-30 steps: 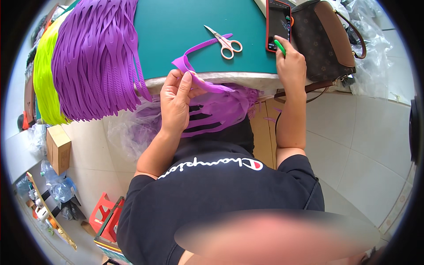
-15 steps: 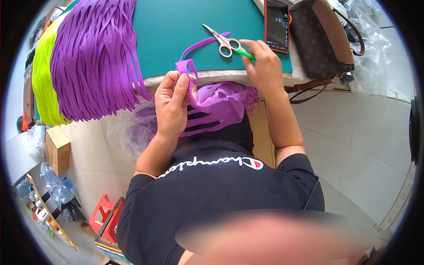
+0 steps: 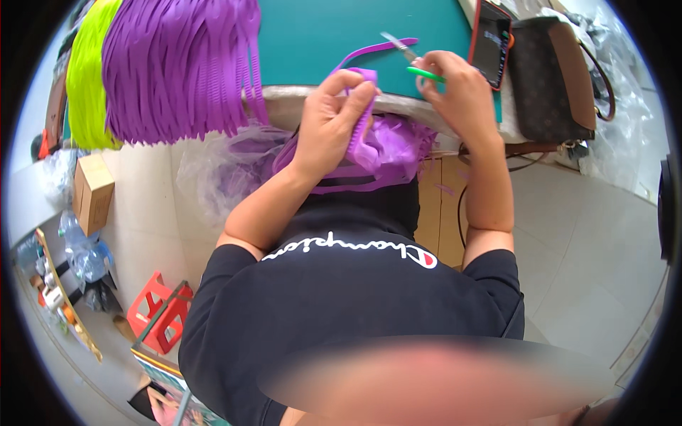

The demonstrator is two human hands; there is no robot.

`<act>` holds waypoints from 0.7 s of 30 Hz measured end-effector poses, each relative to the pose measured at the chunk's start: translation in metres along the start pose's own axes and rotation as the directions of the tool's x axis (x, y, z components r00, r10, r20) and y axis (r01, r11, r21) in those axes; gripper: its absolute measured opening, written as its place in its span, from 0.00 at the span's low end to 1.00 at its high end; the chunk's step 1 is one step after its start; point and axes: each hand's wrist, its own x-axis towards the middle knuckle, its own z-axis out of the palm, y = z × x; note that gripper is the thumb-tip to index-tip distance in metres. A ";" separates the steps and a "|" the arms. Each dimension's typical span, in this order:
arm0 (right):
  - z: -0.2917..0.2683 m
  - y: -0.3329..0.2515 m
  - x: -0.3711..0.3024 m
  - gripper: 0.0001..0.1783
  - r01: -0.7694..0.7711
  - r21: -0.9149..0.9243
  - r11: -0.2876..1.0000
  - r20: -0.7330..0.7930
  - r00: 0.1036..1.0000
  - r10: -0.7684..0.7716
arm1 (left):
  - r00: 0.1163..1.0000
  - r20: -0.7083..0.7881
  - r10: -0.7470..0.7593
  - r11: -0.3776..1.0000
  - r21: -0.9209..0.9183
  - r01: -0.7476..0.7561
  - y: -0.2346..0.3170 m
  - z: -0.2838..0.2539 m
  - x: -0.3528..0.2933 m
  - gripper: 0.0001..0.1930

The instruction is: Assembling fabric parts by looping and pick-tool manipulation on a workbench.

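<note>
Between thumb and fingers, my left hand (image 3: 328, 124) pinches a purple rubbery strap (image 3: 362, 128) with ribbed edges, just over the table's near edge. Its thin tail runs onto the green mat (image 3: 320, 35). My right hand (image 3: 463, 92) is closed around the handle end of small scissors (image 3: 399, 45), whose blurred blades point up and left; the finger loops are hidden. A short green stick-like tool (image 3: 426, 74) also shows at these fingers. Below both hands, a tangled heap of purple straps (image 3: 394, 145) lies on my lap.
A thick bundle of purple straps (image 3: 177, 71) and a lime-yellow bundle (image 3: 85, 85) drape over the table's left edge. A phone (image 3: 490, 44) and brown handbag (image 3: 550, 78) are at the right. A cardboard box (image 3: 93, 195) and red stool (image 3: 156, 312) stand on the left floor.
The whole view has shifted. My right hand has moved over the scissors' loops, which showed before. The scissors are now blurred. My left hand still holds the strap, turned somewhat.
</note>
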 end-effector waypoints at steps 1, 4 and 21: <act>-0.005 0.001 -0.002 0.13 0.059 0.091 0.994 -0.054 0.997 -0.055 | 0.997 0.052 -0.054 0.997 -0.056 0.057 0.002 0.002 0.000 0.08; -0.008 0.006 -0.020 0.16 0.138 0.284 0.949 -0.163 0.982 -0.094 | 0.971 0.174 -0.165 0.970 -0.148 0.192 0.010 -0.001 0.001 0.09; -0.036 0.008 -0.030 0.25 0.590 -0.047 0.806 -0.148 0.794 -0.590 | 0.801 0.362 -0.476 0.823 -0.139 0.551 0.024 -0.004 -0.005 0.10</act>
